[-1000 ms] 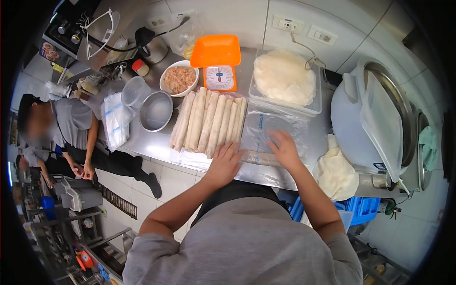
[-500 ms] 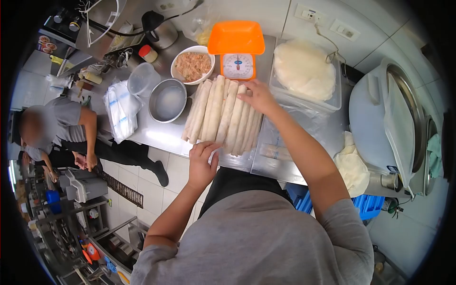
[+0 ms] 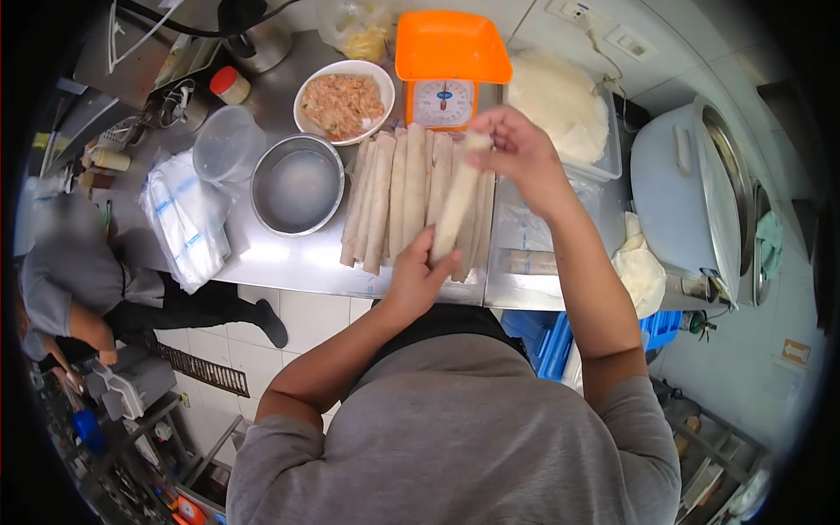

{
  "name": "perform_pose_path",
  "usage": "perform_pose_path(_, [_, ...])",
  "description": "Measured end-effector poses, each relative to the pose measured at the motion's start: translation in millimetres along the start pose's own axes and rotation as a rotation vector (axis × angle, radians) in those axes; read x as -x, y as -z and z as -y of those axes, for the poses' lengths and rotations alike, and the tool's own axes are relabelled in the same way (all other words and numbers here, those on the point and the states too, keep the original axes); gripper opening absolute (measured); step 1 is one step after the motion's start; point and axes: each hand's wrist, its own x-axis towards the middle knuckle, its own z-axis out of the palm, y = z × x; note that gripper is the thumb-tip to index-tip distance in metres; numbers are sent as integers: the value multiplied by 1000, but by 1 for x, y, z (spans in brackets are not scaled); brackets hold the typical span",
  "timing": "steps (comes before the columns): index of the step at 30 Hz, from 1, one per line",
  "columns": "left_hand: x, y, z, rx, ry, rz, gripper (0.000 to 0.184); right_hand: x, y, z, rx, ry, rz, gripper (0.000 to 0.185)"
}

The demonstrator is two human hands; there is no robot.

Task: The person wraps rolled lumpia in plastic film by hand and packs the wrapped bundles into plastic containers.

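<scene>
Between my two hands is one long pale spring roll (image 3: 456, 203), lifted above the others and slightly tilted. My left hand (image 3: 420, 276) is closed round its near end. The far end is pinched by the fingers of my right hand (image 3: 518, 157). Under and beside it, several more spring rolls (image 3: 374, 206) lie side by side on the steel table. Just behind the rolls stands an orange kitchen scale (image 3: 453, 48) with a white dial.
Left of the rolls are a metal bowl (image 3: 297, 147), a white bowl (image 3: 299, 86) of minced filling, a clear plastic tub (image 3: 229, 144) and plastic bags (image 3: 185, 219). On the right sit a plastic box (image 3: 614, 144) of pale wrappers and a large grey container (image 3: 669, 201). Another person (image 3: 74, 262) stands at left.
One spring roll has come up off the pile into both hands. Before, my hands rested at the pile's two ends. The camera view has shifted a little.
</scene>
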Motion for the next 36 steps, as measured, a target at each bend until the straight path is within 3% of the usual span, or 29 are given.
perform_pose_path(3, [7,18,-26,-99,-72,-193,52,-35,-12,-12,18,-195,-58,30])
perform_pose_path(6, [-2,48,-25,-1143,-499,-341,59,-64,-32,-59,347,-41,-67,37])
perform_pose_path(9, [-6,57,-19,-1155,-404,-296,69,-68,-15,-114,738,206,-284,40])
perform_pose_path(12, [-3,65,-5,-1151,-462,-272,70,-30,5,-109,987,92,-302,41])
perform_pose_path(15, [4,72,-4,-1119,-504,-273,67,-8,6,-119,1092,130,-249,41])
perform_pose_path(19, [3,69,-21,-1026,-660,-237,56,13,5,-100,773,-179,-267,42])
perform_pose_path(24, [-20,54,-43,-983,-772,-160,45,-23,7,-95,741,-176,-305,43])
perform_pose_path(27, [-15,45,-42,-1005,-791,-128,45,-39,13,-120,999,72,-69,45])
perform_pose_path(30, [4,41,-31,-1036,-742,-86,45,-58,30,-161,1026,-23,-6,47])
perform_pose_path(31, [3,38,-11,-1057,-763,-41,44,-53,38,-161,1025,155,-5,41])
perform_pose_path(32, [-3,43,3,-1114,-776,-41,44,-46,32,-135,996,144,67,38])
perform_pose_path(33, [0,41,1,-1240,-756,-65,42,-71,52,-173,1036,64,129,36])
perform_pose_path(34, [1,45,10,-1143,-794,-155,41,-71,37,-146,947,-23,184,42])
perform_pose_path(36, [4,44,4,-1040,-766,-196,43,-65,26,-137,811,412,163,40])
